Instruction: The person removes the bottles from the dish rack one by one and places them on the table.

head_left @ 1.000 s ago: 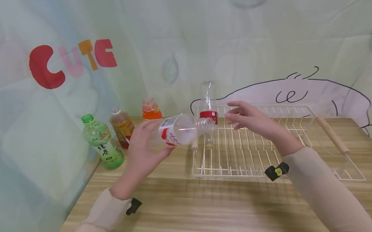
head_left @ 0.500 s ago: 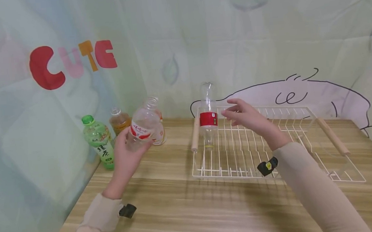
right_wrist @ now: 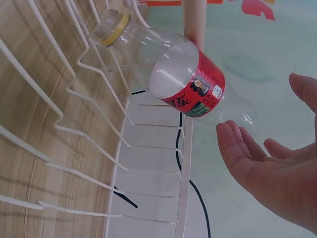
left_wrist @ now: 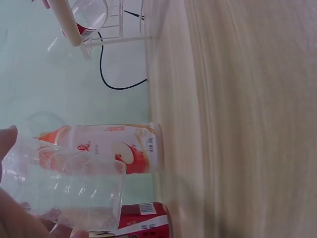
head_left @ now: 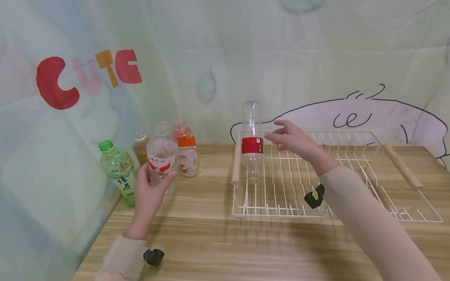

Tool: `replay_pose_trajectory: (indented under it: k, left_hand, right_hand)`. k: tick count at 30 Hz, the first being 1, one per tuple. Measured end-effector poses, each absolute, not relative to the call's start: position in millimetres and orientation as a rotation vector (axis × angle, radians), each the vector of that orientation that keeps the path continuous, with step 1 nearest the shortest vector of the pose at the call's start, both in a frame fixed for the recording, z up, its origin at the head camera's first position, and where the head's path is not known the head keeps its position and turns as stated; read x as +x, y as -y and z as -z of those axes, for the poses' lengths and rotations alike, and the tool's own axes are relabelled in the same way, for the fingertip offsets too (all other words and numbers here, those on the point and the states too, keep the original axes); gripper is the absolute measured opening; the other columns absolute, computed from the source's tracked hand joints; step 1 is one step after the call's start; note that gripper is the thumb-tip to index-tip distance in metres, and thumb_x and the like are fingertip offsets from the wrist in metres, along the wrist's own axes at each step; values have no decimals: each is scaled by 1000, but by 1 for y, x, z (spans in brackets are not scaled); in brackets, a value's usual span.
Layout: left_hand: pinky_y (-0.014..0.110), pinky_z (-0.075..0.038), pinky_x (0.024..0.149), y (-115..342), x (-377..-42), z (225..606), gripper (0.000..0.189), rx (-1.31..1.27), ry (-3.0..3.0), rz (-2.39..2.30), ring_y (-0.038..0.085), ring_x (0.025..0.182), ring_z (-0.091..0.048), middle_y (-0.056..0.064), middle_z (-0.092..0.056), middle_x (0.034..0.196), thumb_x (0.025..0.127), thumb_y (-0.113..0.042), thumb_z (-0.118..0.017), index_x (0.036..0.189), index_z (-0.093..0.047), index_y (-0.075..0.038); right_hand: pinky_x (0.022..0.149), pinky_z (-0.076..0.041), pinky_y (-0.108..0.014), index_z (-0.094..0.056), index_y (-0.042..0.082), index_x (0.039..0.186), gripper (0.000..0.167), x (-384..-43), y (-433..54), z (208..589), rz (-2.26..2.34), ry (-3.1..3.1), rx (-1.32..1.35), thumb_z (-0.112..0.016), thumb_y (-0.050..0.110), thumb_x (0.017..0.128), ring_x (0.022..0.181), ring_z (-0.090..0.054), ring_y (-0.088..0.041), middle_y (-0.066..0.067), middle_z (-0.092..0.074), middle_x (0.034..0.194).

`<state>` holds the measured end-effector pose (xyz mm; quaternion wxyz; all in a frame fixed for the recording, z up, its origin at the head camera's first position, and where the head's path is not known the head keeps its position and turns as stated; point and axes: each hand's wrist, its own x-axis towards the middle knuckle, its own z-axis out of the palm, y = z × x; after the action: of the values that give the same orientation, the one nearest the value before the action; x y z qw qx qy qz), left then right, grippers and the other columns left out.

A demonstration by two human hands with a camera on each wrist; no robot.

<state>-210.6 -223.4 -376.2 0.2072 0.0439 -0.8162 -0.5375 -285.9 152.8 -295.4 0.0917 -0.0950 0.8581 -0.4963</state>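
Observation:
My left hand (head_left: 148, 196) grips a clear plastic bottle (head_left: 163, 156) with a red-and-white label and keeps it upright. In the left wrist view the base of this bottle is apart from the tabletop. Upside down in the white wire rack (head_left: 294, 216) stands another clear bottle (head_left: 252, 146) with a red label, its mouth down among the wires. My right hand (head_left: 297, 143) is beside that bottle, fingers loosely extended and holding nothing. In the right wrist view the fingertips (right_wrist: 225, 130) are near its base; whether they touch it I cannot tell.
Behind and beside my left hand stand a green tea bottle (head_left: 117, 166), a brown drink bottle (head_left: 140, 149) and an orange-and-white bottle (head_left: 188, 156). The rack has wooden handles (head_left: 403, 166) at its sides. A printed curtain (head_left: 201, 36) borders the wooden table (head_left: 227, 264).
My left hand has turned its bottle from lying sideways to upright and carried it left, away from the rack. My right hand has shifted slightly left toward the bottle in the rack.

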Motion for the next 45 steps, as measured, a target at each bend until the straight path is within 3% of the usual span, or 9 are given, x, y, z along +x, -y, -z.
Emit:
replay_pose_trajectory:
  k: [20,29,45]
  left_hand:
    - [51,-25,113,231,-221,398,84,272,2304,1605,39,136,-32,25,-33,147,86,-34,-72,145,-25,3]
    - [50,-23,115,232,-225,402,89,353,2333,1659,39,139,-29,26,-29,150,86,-37,-71,148,-19,0]
    - [50,-22,115,232,-227,406,91,337,2318,1671,40,140,-27,27,-25,151,88,-37,-70,149,-13,0]
  right_hand:
    - [101,-44,-49,-8,8,153,87,-311,-133,321,1459,-2463,-138,-64,36,92,126,-48,-41,-23,-36,147]
    - [97,-49,-46,-6,7,153,89,-314,-123,327,1440,-2443,-148,-64,35,92,126,-49,-38,-25,-33,148]
    - [100,-46,-47,-4,7,153,88,-316,-116,329,1501,-2345,-97,-63,33,93,131,-42,-38,-23,-32,148]
